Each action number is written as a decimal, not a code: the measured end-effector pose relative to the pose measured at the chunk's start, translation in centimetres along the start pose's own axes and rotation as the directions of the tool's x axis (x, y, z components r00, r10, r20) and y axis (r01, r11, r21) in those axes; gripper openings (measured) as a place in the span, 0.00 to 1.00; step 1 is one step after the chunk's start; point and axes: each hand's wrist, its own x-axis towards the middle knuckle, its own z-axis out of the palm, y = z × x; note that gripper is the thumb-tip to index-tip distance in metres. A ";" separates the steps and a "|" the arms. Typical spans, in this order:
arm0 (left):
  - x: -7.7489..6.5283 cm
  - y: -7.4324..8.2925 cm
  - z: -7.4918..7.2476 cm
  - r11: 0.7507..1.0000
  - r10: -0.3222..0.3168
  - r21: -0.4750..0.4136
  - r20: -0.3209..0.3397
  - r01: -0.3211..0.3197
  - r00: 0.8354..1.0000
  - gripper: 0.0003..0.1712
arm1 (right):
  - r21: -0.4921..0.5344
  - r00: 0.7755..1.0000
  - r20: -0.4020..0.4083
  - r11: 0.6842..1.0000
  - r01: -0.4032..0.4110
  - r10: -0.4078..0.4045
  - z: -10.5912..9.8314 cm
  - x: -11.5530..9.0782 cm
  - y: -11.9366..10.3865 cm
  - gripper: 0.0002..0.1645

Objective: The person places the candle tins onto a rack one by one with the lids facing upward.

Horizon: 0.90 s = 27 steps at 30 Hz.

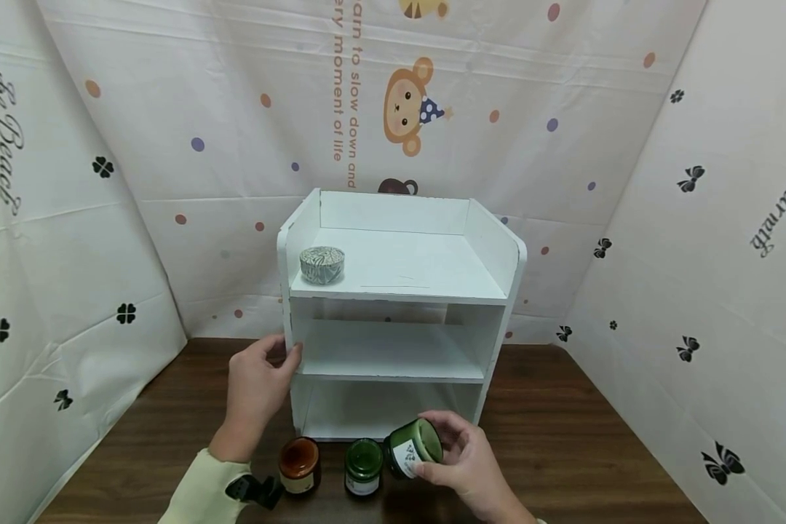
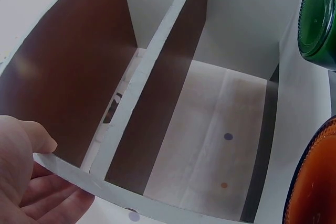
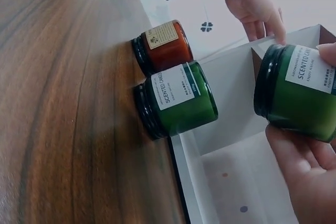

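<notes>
My left hand (image 1: 260,375) pinches the front edge of the left side panel of a white three-tier shelf (image 1: 393,378), thumb on the inside and fingers outside. In my right hand (image 1: 461,462) is a green scented candle jar (image 1: 406,451), tilted and held up off the table in front of the shelf. A second green scented candle jar (image 1: 363,466) stands on the table to its left, its black lid (image 3: 148,109) downward. Farther left stands an amber candle jar (image 1: 299,466), also lid down, close to my left wrist.
On the shelf's top tier, at the left, sits a round patterned tin (image 1: 322,265). Beneath everything lies a dark wooden table (image 1: 563,437). Printed white cloth (image 1: 223,182) hangs behind and along both sides. A black strap (image 1: 255,490) is on my left wrist.
</notes>
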 end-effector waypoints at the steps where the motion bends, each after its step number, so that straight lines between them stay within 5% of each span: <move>1: 0.0 0.0 0.0 1.000 0.002 0.000 0.000 -0.002 1.000 0.10 | -0.025 1.000 -0.003 1.000 0.002 -0.002 0.0 0.0 0.0 0.35; 10: 0.1 0.0 0.1 1.000 0.000 0.002 0.003 0.000 1.000 0.10 | -0.143 1.000 -0.021 0.990 0.009 -0.012 0.0 0.1 -0.4 0.33; 27: 0.0 0.2 -0.1 1.000 -0.018 0.003 0.011 0.018 1.000 0.10 | -0.086 1.000 -0.022 0.996 0.019 -0.021 0.4 0.3 -0.3 0.32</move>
